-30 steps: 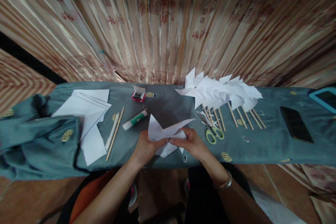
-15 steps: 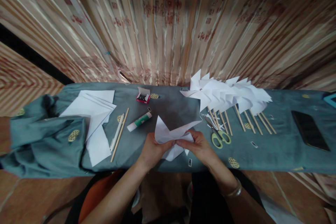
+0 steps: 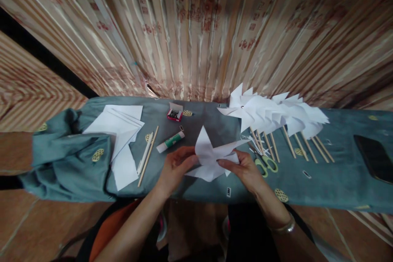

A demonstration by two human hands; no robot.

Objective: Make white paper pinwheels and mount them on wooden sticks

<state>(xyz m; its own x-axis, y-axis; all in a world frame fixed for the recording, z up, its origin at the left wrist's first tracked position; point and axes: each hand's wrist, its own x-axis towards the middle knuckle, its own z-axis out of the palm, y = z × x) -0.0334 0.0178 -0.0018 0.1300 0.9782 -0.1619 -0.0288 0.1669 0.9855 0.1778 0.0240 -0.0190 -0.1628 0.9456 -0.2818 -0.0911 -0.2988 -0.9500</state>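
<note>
A cut white paper shape with pointed flaps (image 3: pixel 211 156) sits at the near edge of the grey-green table cloth (image 3: pixel 196 180). My left hand (image 3: pixel 176 168) pinches its left side and my right hand (image 3: pixel 245 168) holds its right side, fingers closed on the paper. Just right of my right hand lie green-handled scissors (image 3: pixel 264 163). A glue stick (image 3: pixel 170 141) lies beyond my left hand. A row of finished white paper pinwheels on wooden sticks (image 3: pixel 276 116) lies at the back right.
A stack of white paper sheets (image 3: pixel 121 131) lies at the left beside a pencil and a wooden stick (image 3: pixel 148 155). A small red box of pins (image 3: pixel 174 112) sits at the back. A dark phone (image 3: pixel 373 157) lies far right. Striped curtain hangs behind.
The camera has shifted, sliding the table's contents rightward in view. My hands have spread slightly apart on the paper shape, and one flap now stands up higher.
</note>
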